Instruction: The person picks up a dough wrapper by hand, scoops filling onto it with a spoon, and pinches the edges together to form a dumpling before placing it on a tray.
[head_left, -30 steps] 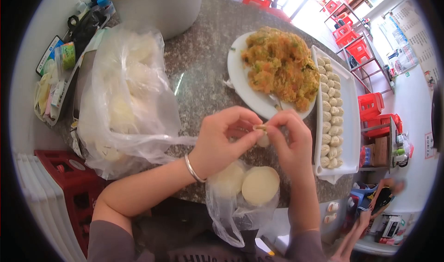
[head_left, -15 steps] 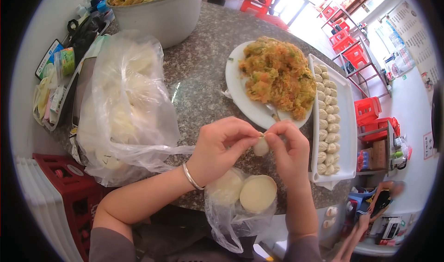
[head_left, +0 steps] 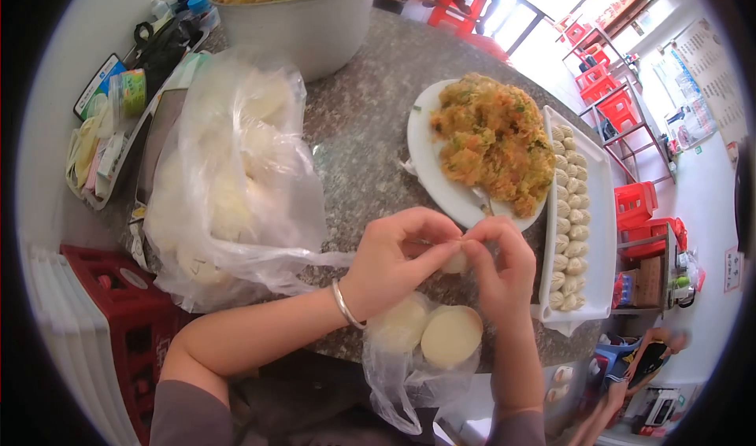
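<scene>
Both my hands pinch a small pale dumpling (head_left: 455, 263) between them, above the table edge. My left hand (head_left: 402, 253), with a silver bangle at the wrist, grips its left side; my right hand (head_left: 501, 266) pinches its top from the right. Fingers partly cover the dumpling. Just below lies a stack of round dough wrappers (head_left: 451, 336) in a clear plastic bag (head_left: 394, 391). Beyond the hands, a white plate (head_left: 424, 156) carries a mound of orange-green filling (head_left: 492, 143) with a utensil handle (head_left: 487, 205) stuck in it. Right of it, a white tray (head_left: 598, 233) holds rows of pleated dumplings (head_left: 568, 225).
A large clear bag of wrappers (head_left: 236, 178) sits on the speckled table (head_left: 354, 123) at left. Behind it stands a big pot (head_left: 303, 37) of filling. A red crate (head_left: 134, 328) is at lower left. Another person (head_left: 642, 363) is at far right, beyond red stools (head_left: 634, 203).
The whole view has shifted, so the table things appear further right. My hands stay together at the dumpling, their fingertips now closer and covering more of its top.
</scene>
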{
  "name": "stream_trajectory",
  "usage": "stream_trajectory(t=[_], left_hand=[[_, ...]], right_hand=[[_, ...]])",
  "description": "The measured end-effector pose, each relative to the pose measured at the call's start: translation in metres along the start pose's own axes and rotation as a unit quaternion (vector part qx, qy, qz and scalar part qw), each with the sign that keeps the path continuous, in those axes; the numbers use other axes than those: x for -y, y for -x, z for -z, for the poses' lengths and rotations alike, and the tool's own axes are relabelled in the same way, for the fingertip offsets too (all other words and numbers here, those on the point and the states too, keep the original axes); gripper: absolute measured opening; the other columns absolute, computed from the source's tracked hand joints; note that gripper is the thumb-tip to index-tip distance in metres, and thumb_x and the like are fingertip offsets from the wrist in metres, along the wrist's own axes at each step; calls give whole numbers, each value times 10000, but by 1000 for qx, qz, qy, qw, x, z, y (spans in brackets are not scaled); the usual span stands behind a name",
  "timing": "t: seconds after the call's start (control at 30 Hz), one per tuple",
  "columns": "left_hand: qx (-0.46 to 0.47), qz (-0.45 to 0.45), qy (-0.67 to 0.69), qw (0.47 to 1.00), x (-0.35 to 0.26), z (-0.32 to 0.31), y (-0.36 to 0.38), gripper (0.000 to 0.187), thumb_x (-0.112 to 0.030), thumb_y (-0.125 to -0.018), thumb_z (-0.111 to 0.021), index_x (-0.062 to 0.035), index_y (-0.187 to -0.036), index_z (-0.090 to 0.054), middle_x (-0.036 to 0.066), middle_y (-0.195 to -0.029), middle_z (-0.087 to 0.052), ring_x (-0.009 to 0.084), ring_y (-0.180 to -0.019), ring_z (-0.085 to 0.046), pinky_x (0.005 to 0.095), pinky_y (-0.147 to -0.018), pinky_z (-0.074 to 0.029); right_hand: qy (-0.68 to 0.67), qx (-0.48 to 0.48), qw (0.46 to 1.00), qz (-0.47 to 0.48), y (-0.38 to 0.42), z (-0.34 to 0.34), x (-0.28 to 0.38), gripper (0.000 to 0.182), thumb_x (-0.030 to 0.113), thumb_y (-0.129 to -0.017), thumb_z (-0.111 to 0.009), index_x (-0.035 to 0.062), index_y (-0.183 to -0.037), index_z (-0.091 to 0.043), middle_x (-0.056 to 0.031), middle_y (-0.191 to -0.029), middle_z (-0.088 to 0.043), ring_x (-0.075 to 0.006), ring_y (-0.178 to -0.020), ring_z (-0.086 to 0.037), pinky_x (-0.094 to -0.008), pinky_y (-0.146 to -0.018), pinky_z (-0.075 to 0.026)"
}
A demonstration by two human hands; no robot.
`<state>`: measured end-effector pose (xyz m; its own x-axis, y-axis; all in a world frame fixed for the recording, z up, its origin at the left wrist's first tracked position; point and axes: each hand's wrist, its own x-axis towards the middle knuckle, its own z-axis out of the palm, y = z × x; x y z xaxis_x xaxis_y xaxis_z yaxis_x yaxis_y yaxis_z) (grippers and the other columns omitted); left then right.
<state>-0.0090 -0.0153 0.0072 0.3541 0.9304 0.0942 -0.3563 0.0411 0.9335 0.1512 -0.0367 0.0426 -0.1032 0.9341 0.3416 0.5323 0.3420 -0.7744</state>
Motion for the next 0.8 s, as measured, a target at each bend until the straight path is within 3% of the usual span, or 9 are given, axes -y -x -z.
stream_trajectory(t=[0.07,0.13,0.23,0.5,0.57,0.6,0.67,0.8], left_hand=[[-5,36,79,996,4,0,-3,140,-18,-858,-626,-2,-997,-626,65,-1019,-617,120,-891,-625,262,-790,-537],[23,174,204,963,5,6,-4,139,-61,-881,-620,-18,-1013,-607,47,-1007,-627,113,-890,-621,271,-818,-523],[24,203,224,953,1,7,-3,137,-87,-889,-621,-19,-1007,-614,40,-988,-638,105,-882,-620,262,-804,-518],[34,126,170,977,4,5,-3,142,-72,-885,-620,-21,-1017,-608,34,-977,-640,90,-884,-607,237,-782,-500],[10,91,158,983,7,6,-3,146,-71,-885,-618,-23,-1022,-605,36,-975,-639,87,-889,-602,232,-783,-494],[27,84,118,989,9,5,-3,151,-73,-888,-610,-21,-1030,-600,39,-977,-638,85,-894,-597,235,-790,-491],[51,68,91,992,11,4,-3,161,-77,-895,-596,-16,-1044,-592,42,-983,-636,83,-902,-591,244,-801,-486],[89,49,139,985,14,2,-4,192,-89,-902,-585,-12,-1078,-577,35,-1000,-630,82,-943,-579,252,-816,-483]], right_hand=[[-42,-41,998,-20,3,-4,-3,53,19,-825,-611,-15,-819,-572,-101,-810,-587,-204,-738,-570,-294,-686,-451],[-51,-37,997,-36,4,-5,-4,61,28,-833,-608,-14,-823,-565,-98,-806,-581,-201,-739,-562,-293,-689,-447],[-72,-31,995,-59,3,-7,-4,79,47,-846,-602,-10,-830,-550,-94,-806,-567,-198,-747,-547,-293,-701,-438],[-67,-14,994,-79,5,-9,-4,90,57,-849,-594,-8,-834,-534,-104,-829,-553,-212,-774,-542,-295,-725,-429],[9,-15,1000,-18,2,-12,0,63,32,-835,-585,-10,-832,-538,-103,-815,-554,-227,-763,-542,-298,-720,-431],[-14,-15,999,-34,4,-11,-3,48,12,-819,-580,-8,-830,-538,-102,-805,-552,-224,-758,-540,-296,-718,-431],[-55,-38,994,-89,8,-11,-7,56,28,-838,-580,6,-820,-532,-76,-794,-534,-173,-757,-515,-273,-713,-415],[-33,-38,994,-93,13,-5,-16,102,80,-892,-559,7,-844,-505,-40,-826,-487,-142,-809,-459,-247,-753,-378]])
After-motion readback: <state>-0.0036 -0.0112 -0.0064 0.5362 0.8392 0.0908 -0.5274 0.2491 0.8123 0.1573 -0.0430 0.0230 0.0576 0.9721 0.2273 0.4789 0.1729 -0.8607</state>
